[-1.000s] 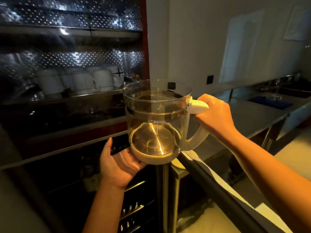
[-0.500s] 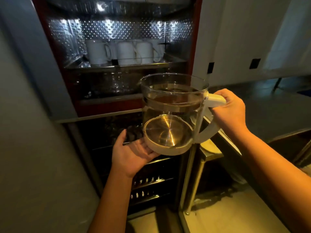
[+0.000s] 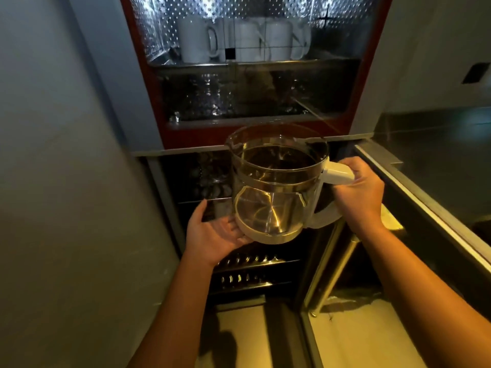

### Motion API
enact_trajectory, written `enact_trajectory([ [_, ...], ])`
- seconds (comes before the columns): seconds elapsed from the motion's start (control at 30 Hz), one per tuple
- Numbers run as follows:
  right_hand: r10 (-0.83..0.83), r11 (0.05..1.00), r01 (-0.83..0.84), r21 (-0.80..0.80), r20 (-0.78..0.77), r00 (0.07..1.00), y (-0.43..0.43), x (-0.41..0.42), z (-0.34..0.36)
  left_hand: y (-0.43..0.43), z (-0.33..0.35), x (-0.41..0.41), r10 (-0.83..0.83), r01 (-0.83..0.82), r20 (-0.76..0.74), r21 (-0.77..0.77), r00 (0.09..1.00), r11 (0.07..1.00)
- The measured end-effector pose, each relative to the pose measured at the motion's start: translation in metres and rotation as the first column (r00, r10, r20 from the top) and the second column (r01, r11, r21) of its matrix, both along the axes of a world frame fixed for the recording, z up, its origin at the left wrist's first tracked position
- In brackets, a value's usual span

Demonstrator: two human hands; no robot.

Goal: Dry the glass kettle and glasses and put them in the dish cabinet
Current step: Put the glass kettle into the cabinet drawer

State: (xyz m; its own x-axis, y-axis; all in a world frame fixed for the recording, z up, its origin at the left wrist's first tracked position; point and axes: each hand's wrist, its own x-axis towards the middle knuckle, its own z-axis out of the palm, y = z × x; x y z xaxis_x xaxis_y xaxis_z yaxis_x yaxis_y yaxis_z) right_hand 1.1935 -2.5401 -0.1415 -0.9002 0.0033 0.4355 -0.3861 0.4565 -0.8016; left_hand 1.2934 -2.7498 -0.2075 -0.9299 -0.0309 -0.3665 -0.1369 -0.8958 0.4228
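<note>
Wall (image 3: 53, 181): a plain grey surface filled the left side.
Cabinet (image 3: 143, 102): red-framed, it stood at the far middle with its inside showing; the upper part was lined with dimpled metal and the lower part was dark, with wire racks (image 3: 247, 264) low down.
Door (image 3: 425, 208): it hung open on the right, running from the cabinet toward the near right corner.
Kettle (image 3: 276, 192): clear glass with a pale base and a white handle (image 3: 338, 175), it was held upright in the air in front of the cabinet's lower part, touching no shelf.
Mugs (image 3: 195, 39): white, they stood in a row on the upper shelf, far above the kettle.
Right hand (image 3: 361, 192): its fingers were curled tight round the handle on the kettle's right.
Left hand (image 3: 212, 235): palm up and spread wide, it cradled the base from the near left, thumb pointing up.
</note>
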Motion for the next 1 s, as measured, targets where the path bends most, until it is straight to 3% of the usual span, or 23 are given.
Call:
enact_trajectory([
  [0.2,0.115,0.992,-0.112,-0.055,0.051,0.992,-0.017,0.001,-0.024,-0.023,-0.027,-0.001,0.007,-0.007,0.041,-0.015,0.999,1.0],
  [0.5,0.291,0.956,-0.292,-0.012,0.146,0.946,-0.039,-0.006,-0.05,-0.046,-0.06,-0.01,0.035,-0.027,0.124,-0.065,0.992,0.998],
  [1.0,0.289,0.956,-0.291,-0.016,0.179,0.94,-0.065,-0.047,-0.096,-0.064,-0.097,-0.042,0.08,-0.079,0.157,-0.016,0.984,0.997],
])
